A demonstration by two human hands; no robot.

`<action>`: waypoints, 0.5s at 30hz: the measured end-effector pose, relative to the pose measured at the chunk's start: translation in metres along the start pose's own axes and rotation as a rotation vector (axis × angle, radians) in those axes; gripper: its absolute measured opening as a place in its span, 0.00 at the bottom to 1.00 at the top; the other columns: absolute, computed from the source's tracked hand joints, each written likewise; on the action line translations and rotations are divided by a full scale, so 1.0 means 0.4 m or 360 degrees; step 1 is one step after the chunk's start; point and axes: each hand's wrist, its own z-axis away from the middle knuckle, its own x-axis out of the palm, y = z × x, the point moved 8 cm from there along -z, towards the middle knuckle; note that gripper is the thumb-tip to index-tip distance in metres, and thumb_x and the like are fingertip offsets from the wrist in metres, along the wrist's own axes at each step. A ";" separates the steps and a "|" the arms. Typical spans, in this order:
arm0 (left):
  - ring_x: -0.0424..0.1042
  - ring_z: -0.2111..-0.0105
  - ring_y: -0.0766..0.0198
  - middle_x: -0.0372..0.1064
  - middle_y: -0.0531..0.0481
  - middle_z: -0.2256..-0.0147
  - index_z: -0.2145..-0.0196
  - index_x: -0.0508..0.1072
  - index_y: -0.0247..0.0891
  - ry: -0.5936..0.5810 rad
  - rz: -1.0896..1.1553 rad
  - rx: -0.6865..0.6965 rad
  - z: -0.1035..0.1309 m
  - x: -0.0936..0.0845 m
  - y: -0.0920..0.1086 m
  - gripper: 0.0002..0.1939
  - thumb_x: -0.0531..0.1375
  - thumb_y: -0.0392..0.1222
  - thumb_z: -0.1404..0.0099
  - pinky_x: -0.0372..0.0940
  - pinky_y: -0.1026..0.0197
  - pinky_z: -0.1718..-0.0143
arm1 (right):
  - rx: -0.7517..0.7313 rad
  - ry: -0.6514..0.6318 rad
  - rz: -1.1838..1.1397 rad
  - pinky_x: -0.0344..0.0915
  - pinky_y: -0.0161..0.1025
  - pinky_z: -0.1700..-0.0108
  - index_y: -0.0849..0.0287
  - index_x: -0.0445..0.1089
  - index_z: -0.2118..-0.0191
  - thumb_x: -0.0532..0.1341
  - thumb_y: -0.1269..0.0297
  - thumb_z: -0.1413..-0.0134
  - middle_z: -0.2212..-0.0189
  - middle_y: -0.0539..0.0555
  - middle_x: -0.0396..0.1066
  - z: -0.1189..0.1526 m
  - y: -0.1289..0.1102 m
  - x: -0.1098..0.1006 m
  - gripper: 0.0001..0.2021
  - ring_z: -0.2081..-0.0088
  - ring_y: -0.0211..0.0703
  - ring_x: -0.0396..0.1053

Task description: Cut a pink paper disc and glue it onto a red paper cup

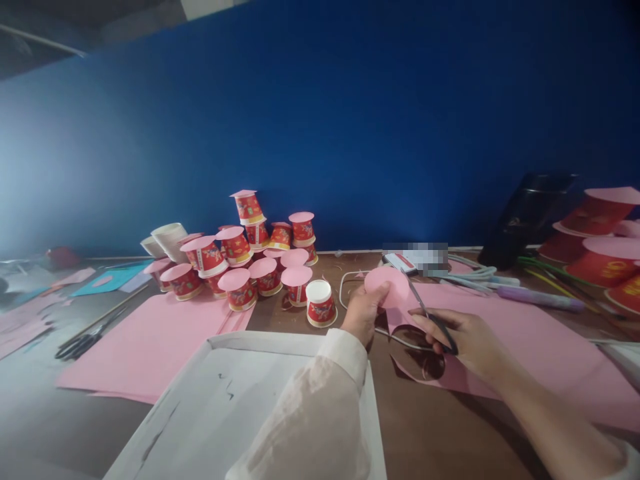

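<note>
Two hands (361, 312), two scissors (419, 297), one tray (220, 400)

– What does the brown tabletop (415, 443) carry around that white tray (200, 400)?
– Left of the tray, pink sheets (155, 347), with dark scissors (83, 345) beyond them.
– And behind it?
– Upturned red cups (296, 295), many topped with pink discs (297, 276). One uncovered cup (321, 309) stands near its far right corner.
– To its right?
– Another pink sheet (540, 353).

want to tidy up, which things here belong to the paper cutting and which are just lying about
In use:
- round pink paper, left hand
- black-handled scissors, right hand
- large pink paper sheet
- probably red patterned paper cups

Apparently lying about:
- black cylindrical bottle
- purple tube
</note>
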 end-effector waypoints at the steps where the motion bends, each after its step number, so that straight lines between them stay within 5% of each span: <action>1: 0.77 0.67 0.57 0.79 0.42 0.66 0.60 0.80 0.31 -0.0010 -0.0011 0.0011 -0.001 0.001 0.000 0.28 0.78 0.51 0.55 0.71 0.58 0.63 | 0.0016 0.0005 -0.0015 0.66 0.38 0.75 0.58 0.84 0.64 0.69 0.41 0.57 0.82 0.49 0.71 0.002 -0.003 0.000 0.24 0.78 0.41 0.66; 7: 0.76 0.67 0.57 0.79 0.42 0.67 0.63 0.81 0.31 -0.0017 -0.0065 0.0032 -0.003 0.004 0.000 0.31 0.80 0.52 0.61 0.70 0.55 0.60 | 0.0029 0.0030 -0.0087 0.64 0.38 0.77 0.58 0.83 0.65 0.70 0.41 0.58 0.82 0.50 0.71 0.005 -0.003 -0.001 0.24 0.79 0.42 0.67; 15: 0.76 0.66 0.57 0.80 0.42 0.65 0.63 0.81 0.33 -0.0008 -0.0094 0.0009 -0.001 0.004 0.000 0.22 0.77 0.47 0.53 0.70 0.55 0.59 | -0.0015 0.0034 -0.0054 0.64 0.37 0.76 0.57 0.83 0.67 0.71 0.39 0.60 0.83 0.49 0.70 0.004 -0.008 -0.006 0.24 0.80 0.40 0.65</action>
